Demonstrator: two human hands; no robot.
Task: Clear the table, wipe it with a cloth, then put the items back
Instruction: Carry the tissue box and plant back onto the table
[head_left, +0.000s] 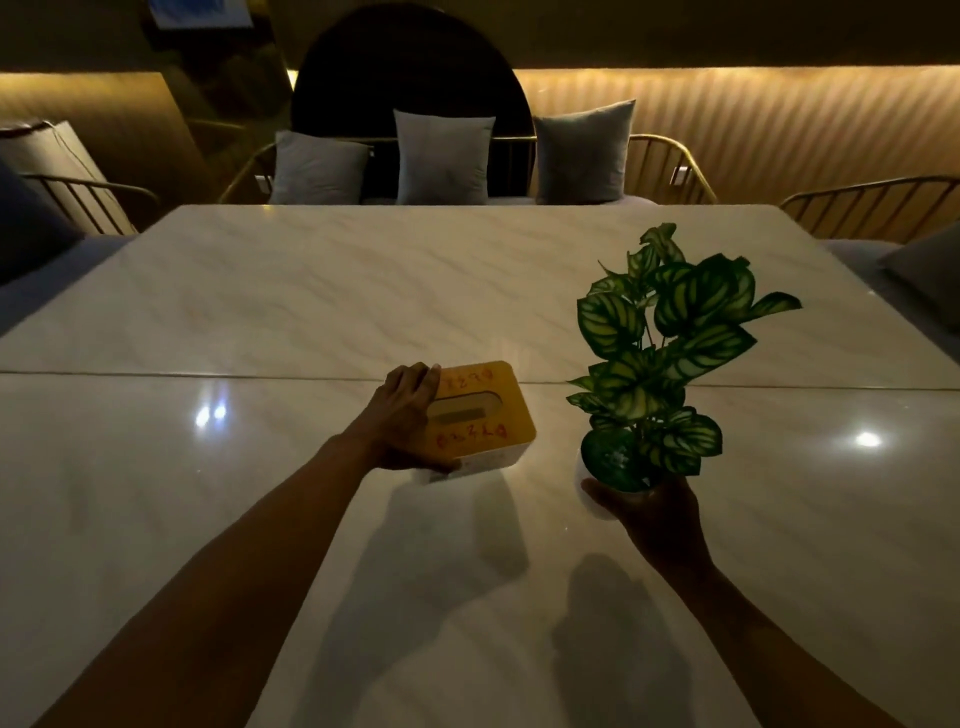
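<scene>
1. Tissue box (480, 415) with yellow lid, centre frame, grasped from its left side by left hand (408, 415); whether lifted or resting on marble table (260, 312) cannot be told.
2. Potted plant (667, 358), right of centre, tilted slightly; white pot (584, 470) cupped from below by right hand (649, 512), fingers curled around it.
3. Three grey cushions (441, 156) on bench beyond table, upper centre.
</scene>
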